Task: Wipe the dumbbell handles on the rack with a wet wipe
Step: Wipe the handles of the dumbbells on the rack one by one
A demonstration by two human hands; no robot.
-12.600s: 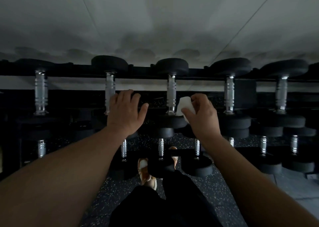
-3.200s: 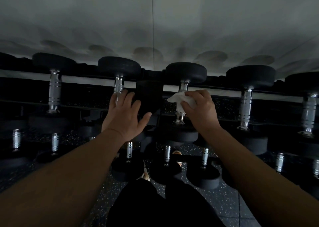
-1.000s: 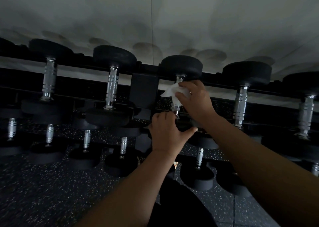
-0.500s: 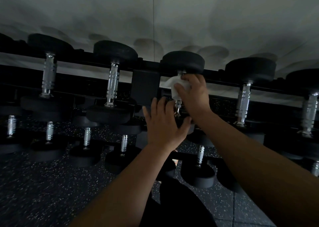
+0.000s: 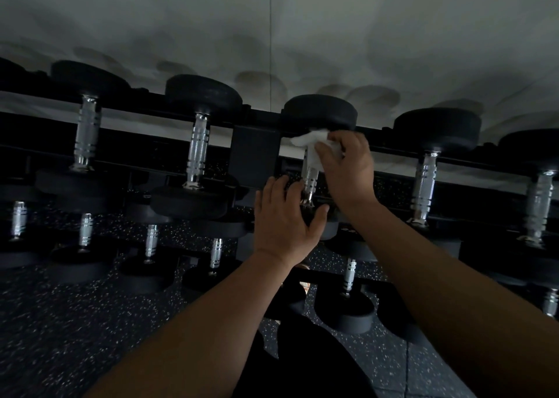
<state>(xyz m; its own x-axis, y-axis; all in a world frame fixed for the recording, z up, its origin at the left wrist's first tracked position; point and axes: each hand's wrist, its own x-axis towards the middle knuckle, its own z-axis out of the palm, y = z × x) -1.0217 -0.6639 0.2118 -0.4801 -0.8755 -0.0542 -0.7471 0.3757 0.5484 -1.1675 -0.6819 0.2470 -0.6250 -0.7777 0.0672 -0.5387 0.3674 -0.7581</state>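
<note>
A black rack [image 5: 254, 152] holds a top row of dumbbells with chrome handles and black round heads. My right hand [image 5: 348, 167] is shut on a white wet wipe [image 5: 311, 143], wrapped around the upper part of the middle dumbbell's handle [image 5: 309, 179], just under its far head [image 5: 320, 111]. My left hand [image 5: 284, 216] lies flat with fingers spread on that dumbbell's near head, which it mostly hides. Neighbouring handles stand to the left [image 5: 196, 152] and to the right [image 5: 425, 179].
Lower tiers carry several smaller dumbbells [image 5: 151, 243] above a speckled black floor [image 5: 60, 322]. A pale wall [image 5: 272, 34] rises behind the rack. My dark trousers [image 5: 302, 361] and a shoe show below between my arms.
My left hand left the dumbbell to the left and settled on the middle dumbbell's near head. My right hand slid the wipe up the handle toward the far head.
</note>
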